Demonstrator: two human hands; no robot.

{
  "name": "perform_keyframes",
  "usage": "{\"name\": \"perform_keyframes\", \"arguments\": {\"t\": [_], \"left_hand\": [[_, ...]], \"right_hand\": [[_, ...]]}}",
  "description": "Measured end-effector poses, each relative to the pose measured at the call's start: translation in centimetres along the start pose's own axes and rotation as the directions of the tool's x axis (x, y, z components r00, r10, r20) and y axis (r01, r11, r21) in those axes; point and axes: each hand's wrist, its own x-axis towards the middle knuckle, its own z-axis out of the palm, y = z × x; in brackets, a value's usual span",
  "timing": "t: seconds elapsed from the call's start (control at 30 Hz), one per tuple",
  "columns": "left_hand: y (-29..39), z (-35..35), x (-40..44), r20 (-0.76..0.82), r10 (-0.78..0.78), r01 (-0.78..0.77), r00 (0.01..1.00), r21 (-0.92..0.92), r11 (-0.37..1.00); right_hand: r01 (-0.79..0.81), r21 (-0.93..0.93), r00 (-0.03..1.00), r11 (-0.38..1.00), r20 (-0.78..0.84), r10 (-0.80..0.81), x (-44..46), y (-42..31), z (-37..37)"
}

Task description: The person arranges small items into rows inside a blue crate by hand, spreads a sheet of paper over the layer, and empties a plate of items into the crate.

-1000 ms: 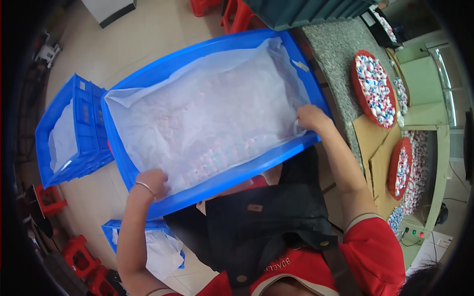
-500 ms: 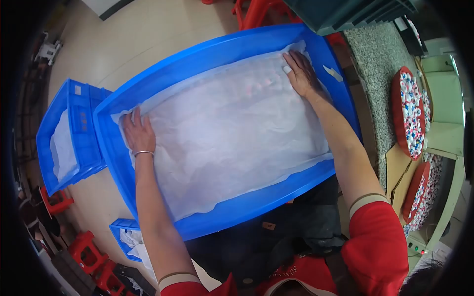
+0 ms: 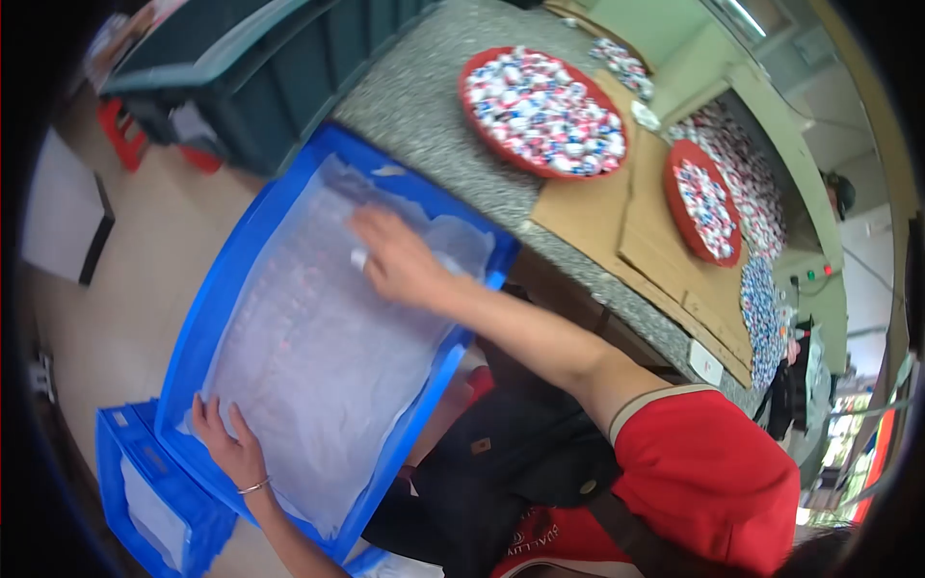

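Note:
A large blue crate (image 3: 183, 371) lies in front of me, lined with a thin white sheet (image 3: 299, 376). Faint pink spots show through the sheet near its upper left part. My left hand (image 3: 229, 445), with a bracelet at the wrist, rests on the sheet's lower left edge with its fingers spread. Over the upper part of the sheet is my right hand (image 3: 390, 252), somewhat blurred, its fingers stretched out and a white band on one finger. Neither hand holds anything.
On the speckled counter (image 3: 414, 120) sit a red bowl (image 3: 544, 114) and a smaller red bowl (image 3: 705, 204) of small coloured pieces, on cardboard (image 3: 588, 217). A dark green crate (image 3: 279, 96) stands at the upper left. Another blue crate (image 3: 116, 482) is at the lower left.
The view has swung toward the counter. Both hands, first at the sheet's near edge, moved to its far corners; my right hand has since shifted inward over the sheet.

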Motion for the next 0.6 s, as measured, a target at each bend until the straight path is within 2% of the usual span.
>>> {"name": "perform_keyframes", "arguments": {"t": [0.07,0.13,0.17,0.2,0.23,0.27,0.33,0.37,0.4,0.43,0.47,0.5,0.53,0.57,0.6], "left_hand": [[8.2,-1.7,3.9,0.114,-0.143,0.177,0.983,-0.391,0.903],[16.3,-2.0,7.4,0.282,-0.102,0.276,0.954,-0.695,0.664],[21.0,-2.0,9.1,0.334,-0.042,0.301,0.942,-0.779,0.549],[24.4,-1.1,10.8,0.428,0.035,0.371,0.903,-0.818,0.440],[28.2,-0.4,12.4,0.491,0.041,0.449,0.870,-0.823,0.347],[31.4,1.1,14.0,0.525,0.065,0.497,0.848,-0.833,0.241],[35.9,5.9,16.8,0.543,0.005,0.533,0.839,-0.824,0.193],[37.4,8.2,18.5,0.621,0.040,0.609,0.783,-0.778,0.157],[38.4,10.1,19.4,0.699,0.084,0.688,0.710,-0.714,0.131],[39.3,11.4,19.8,0.658,0.006,0.638,0.753,-0.732,0.237],[40.4,12.4,20.1,0.606,-0.055,0.586,0.794,-0.737,0.337],[41.1,11.8,19.7,0.566,-0.034,0.525,0.824,-0.739,0.421],[40.5,13.2,20.2,0.522,-0.053,0.477,0.851,-0.726,0.496],[39.1,15.7,20.6,0.472,0.027,0.420,0.881,-0.807,0.414],[38.5,16.0,20.4,0.397,-0.005,0.341,0.918,-0.783,0.521]], "right_hand": [[-0.008,0.248,1.000,0.969,-0.003,0.009,-2.8,-4.6,-6.3],[-0.034,0.271,0.964,0.962,-0.243,0.103,-4.9,-5.8,-12.4],[-0.121,0.308,0.917,0.944,-0.328,0.225,-5.4,-5.0,-15.2],[-0.188,0.330,0.822,0.925,-0.463,0.332,-5.4,-3.8,-18.0],[-0.237,0.442,0.693,0.865,-0.548,0.469,-5.0,-2.1,-20.8],[-0.277,0.401,0.620,0.873,-0.620,0.481,-4.9,1.7,-22.9],[-0.511,0.357,0.488,0.782,-0.629,0.605,-3.8,6.5,-26.6],[-0.588,0.299,0.495,0.751,-0.601,0.627,-3.1,11.4,-26.6],[-0.667,0.238,0.490,0.705,-0.573,0.657,-3.4,15.6,-26.7],[-0.747,0.228,0.535,0.625,-0.352,0.768,-2.4,15.1,-28.0],[-0.699,0.194,0.659,0.688,-0.198,0.726,-3.1,19.5,-26.3],[-0.735,0.289,0.588,0.613,-0.176,0.789,-2.3,17.8,-26.6],[-0.832,0.060,0.525,0.552,-0.239,0.817,-1.6,15.5,-27.7],[-0.844,0.063,0.506,0.533,-0.238,0.829,-2.7,15.7,-28.1],[-0.807,0.059,0.556,0.588,-0.262,0.789,-2.7,15.8,-27.9]]}}
